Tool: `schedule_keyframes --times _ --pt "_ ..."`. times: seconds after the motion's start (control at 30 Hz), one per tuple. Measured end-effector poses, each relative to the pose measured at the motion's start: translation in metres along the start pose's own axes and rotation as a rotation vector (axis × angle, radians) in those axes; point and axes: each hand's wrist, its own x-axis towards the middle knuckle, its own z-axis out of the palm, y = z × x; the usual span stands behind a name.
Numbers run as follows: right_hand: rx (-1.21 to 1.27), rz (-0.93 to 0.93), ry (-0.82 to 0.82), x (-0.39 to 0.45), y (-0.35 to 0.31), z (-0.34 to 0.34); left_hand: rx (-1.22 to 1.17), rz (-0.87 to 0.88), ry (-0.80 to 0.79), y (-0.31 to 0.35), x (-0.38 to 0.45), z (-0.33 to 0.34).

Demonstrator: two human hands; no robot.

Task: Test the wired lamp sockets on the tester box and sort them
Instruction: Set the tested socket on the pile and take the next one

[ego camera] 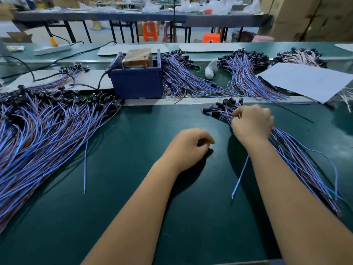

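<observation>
Broadly, the scene is filled by a dark green table [145,188], behind which a raised green ledge [210,54] runs across, and beyond that a grey bench [133,17] with orange stools [150,31] beneath it and cardboard cartons [313,18] stacked at the far right. The biggest mass on the table is a left heap of wired sockets [44,127], blue and brown leads fanned toward the near edge with black sockets along its far side. Further bundles [191,79] are spread behind the table's far edge, partly covered at the right by a white sheet [309,81]. Between these heaps a blue tester box [137,81] is seen, with a brownish block on top and a black cable leading off to the left toward a white power strip [51,49]. A small white object [211,69] lies beside the far bundles; what it is cannot be told.

At the right, a smaller right bundle of wired sockets [298,159] is laid diagonally, its sockets pointing toward the box. The right hand [252,123] is placed on top of it near the socket end, fingers curled down and pinching into the wires. The left hand [189,146] is rested on bare table just left of that bundle, loosely curled, with nothing seen in it. A single blue lead [85,165] lies apart near the left heap.
</observation>
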Motion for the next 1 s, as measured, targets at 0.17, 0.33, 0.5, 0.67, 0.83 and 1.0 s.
schedule_keyframes --times 0.17,0.33,0.5,0.67,0.83,1.0 --pt "0.082 -0.125 -0.035 -0.02 -0.058 0.011 0.03 -0.114 0.232 -0.01 0.005 -0.011" --pt "0.519 -0.18 -0.257 -0.049 -0.127 0.034 0.016 -0.31 0.508 -0.036 0.004 -0.047" --pt "0.596 -0.148 -0.297 -0.07 -0.146 0.056 0.02 -0.493 0.645 -0.057 -0.008 -0.071" --pt "0.21 -0.016 -0.133 -0.057 -0.113 0.05 0.025 -0.522 0.608 -0.056 -0.009 -0.072" --pt "0.133 0.293 -0.125 -0.043 -0.061 0.03 0.338 -0.238 0.279 -0.031 0.002 -0.037" --pt "0.048 0.376 -0.159 -0.039 -0.027 0.011 0.398 -0.133 0.12 -0.021 0.004 -0.02"
